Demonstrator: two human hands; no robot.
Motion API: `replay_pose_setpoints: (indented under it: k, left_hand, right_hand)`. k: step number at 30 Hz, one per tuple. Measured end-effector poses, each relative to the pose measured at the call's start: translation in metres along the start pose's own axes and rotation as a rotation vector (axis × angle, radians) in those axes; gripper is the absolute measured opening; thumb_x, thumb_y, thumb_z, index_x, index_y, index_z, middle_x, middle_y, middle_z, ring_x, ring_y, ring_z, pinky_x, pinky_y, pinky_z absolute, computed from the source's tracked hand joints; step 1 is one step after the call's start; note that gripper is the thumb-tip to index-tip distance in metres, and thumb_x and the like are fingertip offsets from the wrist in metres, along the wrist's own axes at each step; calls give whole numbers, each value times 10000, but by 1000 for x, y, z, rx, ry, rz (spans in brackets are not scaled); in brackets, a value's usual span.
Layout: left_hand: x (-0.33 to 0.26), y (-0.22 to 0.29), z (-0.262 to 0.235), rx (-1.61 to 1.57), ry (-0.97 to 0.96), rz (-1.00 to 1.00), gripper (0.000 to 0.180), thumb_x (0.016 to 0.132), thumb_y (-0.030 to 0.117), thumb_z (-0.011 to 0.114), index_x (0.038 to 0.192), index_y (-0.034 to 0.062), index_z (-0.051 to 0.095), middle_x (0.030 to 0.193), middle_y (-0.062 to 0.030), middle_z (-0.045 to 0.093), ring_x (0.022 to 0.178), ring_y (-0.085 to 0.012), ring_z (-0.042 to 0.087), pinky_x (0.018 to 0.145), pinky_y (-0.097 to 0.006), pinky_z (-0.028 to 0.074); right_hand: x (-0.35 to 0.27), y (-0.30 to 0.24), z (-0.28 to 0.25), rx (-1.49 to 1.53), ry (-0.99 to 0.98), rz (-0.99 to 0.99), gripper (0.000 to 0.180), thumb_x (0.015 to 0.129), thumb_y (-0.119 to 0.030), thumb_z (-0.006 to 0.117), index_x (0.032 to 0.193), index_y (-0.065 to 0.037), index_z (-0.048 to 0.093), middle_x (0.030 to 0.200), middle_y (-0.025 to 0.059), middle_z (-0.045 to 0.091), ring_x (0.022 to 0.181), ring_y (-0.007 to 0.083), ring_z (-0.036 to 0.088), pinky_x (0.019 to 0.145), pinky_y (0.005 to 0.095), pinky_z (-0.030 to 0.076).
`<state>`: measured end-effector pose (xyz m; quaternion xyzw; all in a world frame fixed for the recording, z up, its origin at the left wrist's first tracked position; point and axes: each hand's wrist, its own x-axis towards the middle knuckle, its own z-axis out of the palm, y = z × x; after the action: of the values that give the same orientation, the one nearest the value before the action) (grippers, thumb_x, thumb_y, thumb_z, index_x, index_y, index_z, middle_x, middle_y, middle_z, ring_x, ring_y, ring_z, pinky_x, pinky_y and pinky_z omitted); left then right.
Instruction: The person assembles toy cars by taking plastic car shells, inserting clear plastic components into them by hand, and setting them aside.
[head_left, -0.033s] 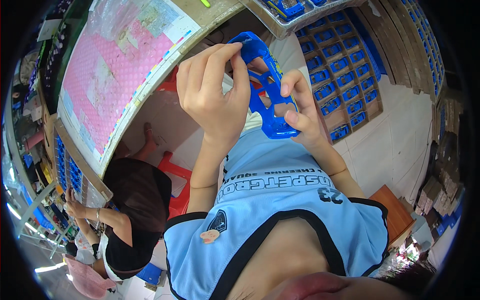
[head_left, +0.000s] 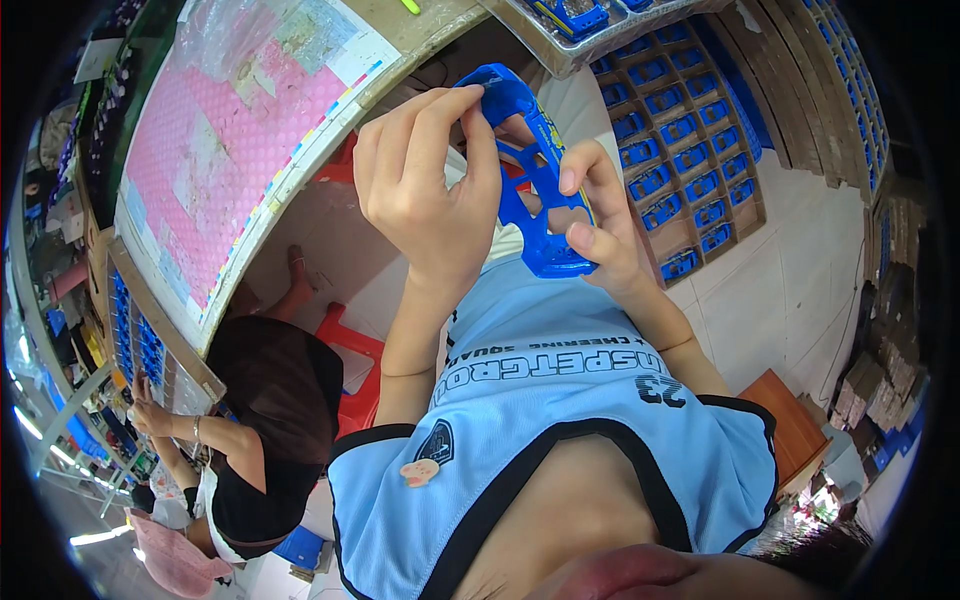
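Both my hands hold up a blue plastic toy car body (head_left: 548, 240), a hollow shell with window openings and yellow markings along one side. The thumb and fingers of my left hand (head_left: 425, 180) pinch its upper left end. My right hand (head_left: 605, 215) grips the right side, thumb and a finger on the marked edge, other fingers behind and partly seen through the openings. The shell is tilted, its hollow inside facing left. Whether something small sits between my left fingertips I cannot make out.
A worktable with a pink sheet (head_left: 240, 150) is at the left. A tray (head_left: 560, 50) of blue parts sits at the top. Divided boxes (head_left: 745, 215) of blue car bodies stand at the right. A co-worker in dark clothes (head_left: 270, 420) sits lower left, by a red stool (head_left: 360, 390).
The car body and both my hands hold almost the same place. At the lower left, the co-worker's hand has shifted very slightly.
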<state>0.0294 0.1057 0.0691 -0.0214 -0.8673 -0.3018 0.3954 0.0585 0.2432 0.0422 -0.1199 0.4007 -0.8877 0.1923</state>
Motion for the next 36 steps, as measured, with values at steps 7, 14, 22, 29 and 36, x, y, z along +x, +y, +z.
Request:
replay_pose_setpoints:
  k: [7, 14, 22, 29, 36]
  left_hand:
    - [-1, 4, 0, -58, 46, -37, 172, 632, 0, 689, 779, 78, 647, 763, -26, 633, 656, -164, 564, 619, -270, 413]
    - [-2, 0, 1, -11, 20, 13, 161, 626, 7, 687, 765, 75, 641, 757, -26, 638, 659, -171, 560, 622, -276, 415]
    - [0, 3, -3, 82, -30, 12, 180, 634, -11, 650, 799, 61, 641, 775, -40, 579, 687, -202, 533, 622, -309, 415]
    - [1, 0, -2, 40, -55, 49, 190, 640, -17, 646, 816, 54, 634, 768, -49, 560, 684, -208, 525, 620, -320, 416]
    - [1, -3, -2, -19, -58, -4, 178, 641, -25, 652, 800, 47, 620, 759, -57, 557, 679, -217, 514, 611, -324, 411]
  right_hand:
    - [1, -1, 3, -119, -53, -145, 313, 743, -95, 595, 1012, -76, 435, 1106, 81, 396, 1039, 155, 411, 933, 274, 314]
    - [-1, -1, 4, -161, -12, -60, 335, 747, -136, 613, 1004, -89, 404, 1129, 99, 387, 1105, 192, 405, 968, 327, 329]
    - [-1, 0, 8, -89, -20, -58, 337, 745, -90, 600, 1032, -75, 425, 1119, 85, 389, 1052, 157, 410, 937, 281, 318]
    - [-2, 1, 3, -36, -5, 3, 346, 750, -114, 601, 1042, -77, 418, 1051, 65, 413, 1009, 134, 420, 919, 258, 325]
    - [-2, 1, 7, -46, 5, 8, 346, 752, -129, 603, 1042, -79, 421, 1050, 64, 406, 1011, 133, 417, 917, 258, 328]
